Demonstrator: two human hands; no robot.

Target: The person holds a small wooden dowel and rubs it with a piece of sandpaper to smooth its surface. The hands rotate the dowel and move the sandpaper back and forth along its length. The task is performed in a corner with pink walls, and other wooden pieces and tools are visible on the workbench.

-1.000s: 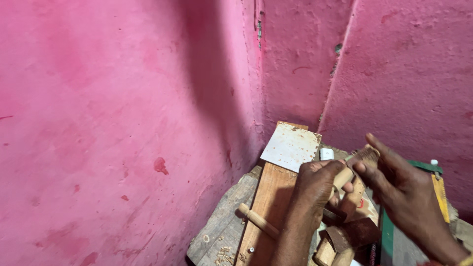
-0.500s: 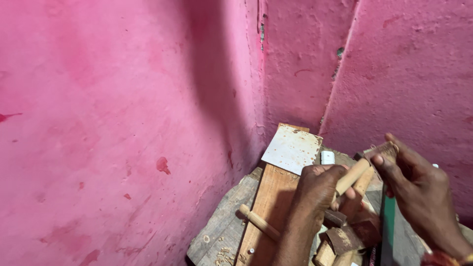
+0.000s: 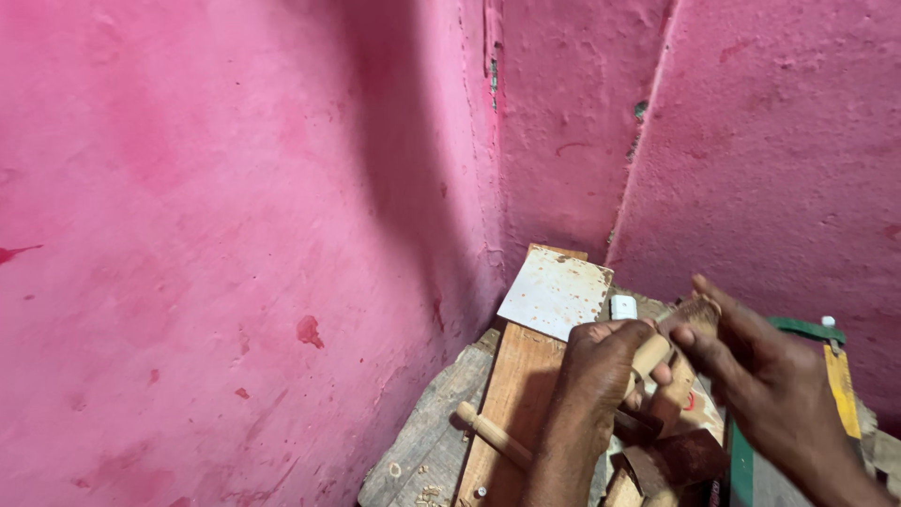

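Head view: wooden dowel (image 3: 649, 355) between left-hand fingers (image 3: 627, 340).

Left hand (image 3: 601, 376) gripping a wooden dowel (image 3: 649, 353), right hand (image 3: 765, 380) touching its far end, above a plank (image 3: 511, 404) beside pink walls (image 3: 235, 235)

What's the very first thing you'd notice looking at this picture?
The bright pink walls fill most of the view and meet in a corner. At lower right, the left hand and right hand grip a short wooden dowel over a wooden plank. A pale square plate leans in the corner behind them.
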